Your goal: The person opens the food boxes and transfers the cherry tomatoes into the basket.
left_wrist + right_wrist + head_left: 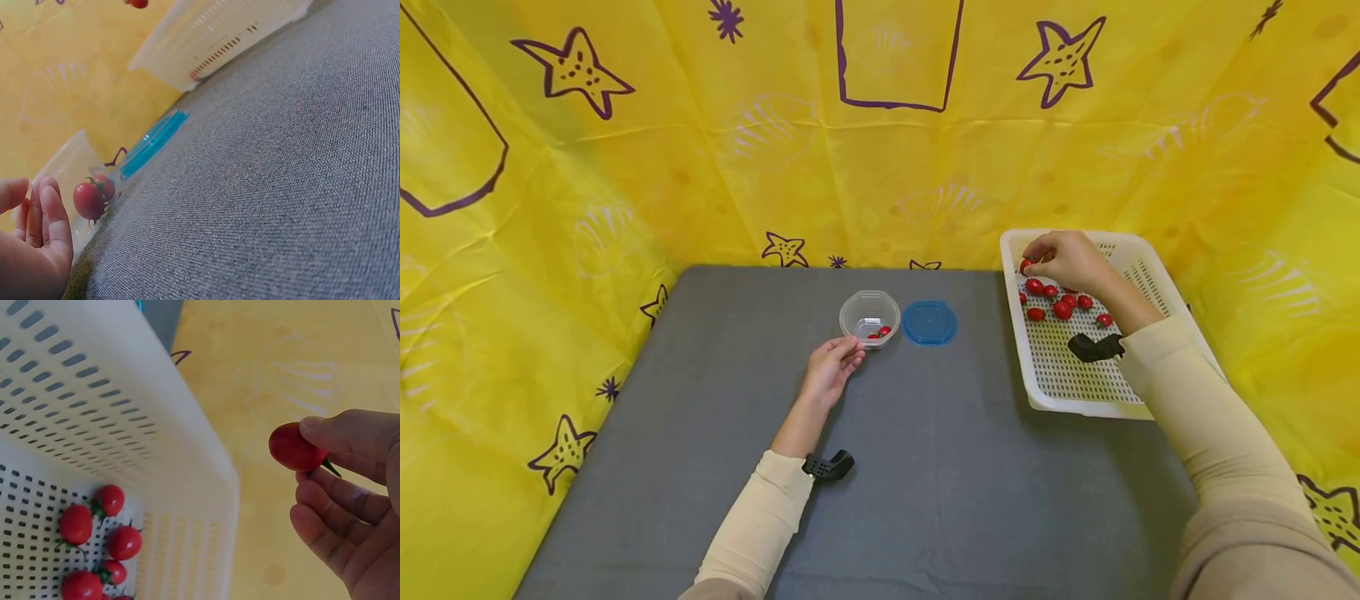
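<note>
My right hand [1067, 260] pinches a cherry tomato [294, 447] between thumb and fingers, its green stem showing, over the far left part of the white basket [1033, 392]. Below it, several cherry tomatoes [76, 525] lie on the basket floor. In the head view my left hand [831, 371] holds the near rim of a small clear plastic container [847, 312] with thumb and fingertips. Inside the container are two cherry tomatoes [89, 201], seen through its wall in the left wrist view.
A blue lid [929, 323] lies flat on the grey cloth-covered table [925, 483], just right of the container. Yellow patterned curtain [700, 167] hangs close behind the table and along both sides. The basket's slotted walls [187, 444] rise around the tomatoes.
</note>
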The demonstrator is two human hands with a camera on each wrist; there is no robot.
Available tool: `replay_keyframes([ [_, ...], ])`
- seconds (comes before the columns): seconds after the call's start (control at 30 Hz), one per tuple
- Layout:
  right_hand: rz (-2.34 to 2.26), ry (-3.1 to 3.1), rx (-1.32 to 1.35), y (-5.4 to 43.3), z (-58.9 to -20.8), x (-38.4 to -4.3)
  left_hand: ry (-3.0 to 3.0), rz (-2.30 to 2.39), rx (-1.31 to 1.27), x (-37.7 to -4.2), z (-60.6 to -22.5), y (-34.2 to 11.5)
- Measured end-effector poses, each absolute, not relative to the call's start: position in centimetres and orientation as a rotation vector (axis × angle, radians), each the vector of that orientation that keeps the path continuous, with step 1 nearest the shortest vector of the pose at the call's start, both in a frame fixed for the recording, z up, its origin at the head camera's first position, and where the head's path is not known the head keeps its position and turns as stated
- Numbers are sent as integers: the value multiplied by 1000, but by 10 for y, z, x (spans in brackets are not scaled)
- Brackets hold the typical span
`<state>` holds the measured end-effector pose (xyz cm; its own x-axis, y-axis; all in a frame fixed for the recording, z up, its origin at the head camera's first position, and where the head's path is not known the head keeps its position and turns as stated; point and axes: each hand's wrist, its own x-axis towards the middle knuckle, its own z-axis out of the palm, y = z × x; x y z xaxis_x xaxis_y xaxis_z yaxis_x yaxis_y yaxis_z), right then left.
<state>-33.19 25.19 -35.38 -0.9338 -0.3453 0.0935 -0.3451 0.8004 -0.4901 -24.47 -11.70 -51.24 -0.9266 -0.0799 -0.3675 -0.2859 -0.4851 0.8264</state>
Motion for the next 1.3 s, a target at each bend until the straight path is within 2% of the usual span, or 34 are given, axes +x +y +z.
replay_keyframes([
  [0.5,-801,2934,-466,281,-377,-337,1538,2546,-578,-243,-513,-119],
  [1.07,-578,2821,-474,319,-408,-348,1532,2539,-598,-244,-512,-120],
  [1.3,-469,2756,-376,339,-422,-351,1528,2547,-592,-243,-513,-119],
])
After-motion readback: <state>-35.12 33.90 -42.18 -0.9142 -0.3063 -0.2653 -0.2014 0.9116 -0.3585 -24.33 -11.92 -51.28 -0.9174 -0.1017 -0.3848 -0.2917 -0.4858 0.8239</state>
